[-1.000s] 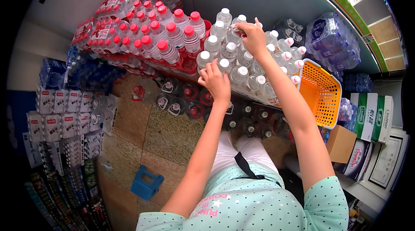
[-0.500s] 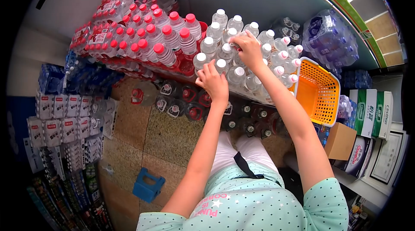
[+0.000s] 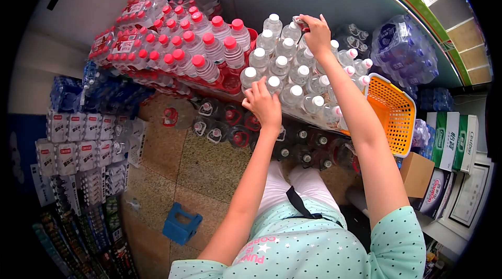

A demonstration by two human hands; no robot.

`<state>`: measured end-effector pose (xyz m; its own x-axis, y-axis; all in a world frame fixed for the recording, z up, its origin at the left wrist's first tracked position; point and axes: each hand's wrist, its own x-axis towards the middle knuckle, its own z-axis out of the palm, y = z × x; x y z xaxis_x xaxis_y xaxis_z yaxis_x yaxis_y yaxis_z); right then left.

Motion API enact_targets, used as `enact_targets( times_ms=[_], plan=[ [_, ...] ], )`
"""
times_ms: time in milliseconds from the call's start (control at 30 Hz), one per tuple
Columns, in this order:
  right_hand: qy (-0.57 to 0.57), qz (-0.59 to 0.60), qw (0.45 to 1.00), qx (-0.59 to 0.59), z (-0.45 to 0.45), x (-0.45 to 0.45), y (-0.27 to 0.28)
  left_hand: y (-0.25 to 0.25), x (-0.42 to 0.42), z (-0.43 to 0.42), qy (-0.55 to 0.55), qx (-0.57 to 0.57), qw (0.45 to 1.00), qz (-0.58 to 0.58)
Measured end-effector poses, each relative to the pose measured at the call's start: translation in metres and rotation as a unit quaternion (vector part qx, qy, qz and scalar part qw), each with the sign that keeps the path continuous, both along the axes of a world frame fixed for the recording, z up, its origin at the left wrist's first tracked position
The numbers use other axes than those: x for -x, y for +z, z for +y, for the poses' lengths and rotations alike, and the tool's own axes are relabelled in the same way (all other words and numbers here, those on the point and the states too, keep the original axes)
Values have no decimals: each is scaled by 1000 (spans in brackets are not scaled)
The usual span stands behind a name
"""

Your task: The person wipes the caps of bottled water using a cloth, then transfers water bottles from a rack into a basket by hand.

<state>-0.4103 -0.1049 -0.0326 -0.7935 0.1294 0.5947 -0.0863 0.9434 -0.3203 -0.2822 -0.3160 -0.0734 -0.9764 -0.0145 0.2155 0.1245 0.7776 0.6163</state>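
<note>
Several clear bottles with white caps (image 3: 295,91) stand in close rows in front of me. My left hand (image 3: 264,104) rests at the near-left bottles, fingers apart, its fingertips beside a white cap. Over the back rows is my right hand (image 3: 315,33), its thumb and fingers pinched on a small crumpled cloth (image 3: 299,21) beside a back bottle's cap. Part of that cloth is hidden by the fingers. Bottles with red caps (image 3: 206,67) stand to the left in a red crate (image 3: 230,81).
An orange basket (image 3: 389,114) sits at the right of the bottles. Large dark bottles (image 3: 238,135) stand on the floor below. A blue stool (image 3: 181,223) is at lower left, and stacked packs (image 3: 68,159) line the left side. Boxes (image 3: 444,143) stand at right.
My right hand has moved with the cloth, first down towards the middle bottles, then back up and right to the rear row. My left hand stays near the front-left bottles. The view has shifted slightly.
</note>
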Motion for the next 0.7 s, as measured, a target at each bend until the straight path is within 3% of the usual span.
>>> enact_targets(
  times_ms=[500,600,700],
  plan=[
    [102,-52,991,-73,-6,-19,-18,1,0,1,-2,10,1000,0],
    [86,-77,993,-6,-9,-30,-16,0,0,0,-5,5,1000,2],
    [69,-24,997,16,-15,-33,-10,-1,1,-2,-7,8,1000,5]
  ],
)
